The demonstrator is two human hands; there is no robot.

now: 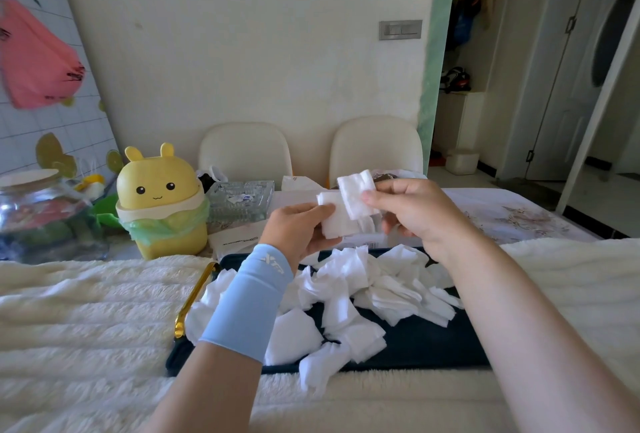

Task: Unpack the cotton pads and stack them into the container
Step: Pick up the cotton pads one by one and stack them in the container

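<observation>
Both hands up over tray [433, 346] of loose pads [346, 287]; left hand [298, 228] grips a small stack [334, 221], right hand [412, 207] pinches folded pad [356, 190] against it

Much of the dark tray [433, 339] is covered by the loose cotton pads [349, 280] and the sleeve [247, 301]. The fingers [390, 224] of the right hand [415, 211] are partly hidden behind the held pads [341, 218]. The glass jar [38, 211] is cut off by the left edge, and the print on the paper [235, 242] is too small to be read.
</observation>
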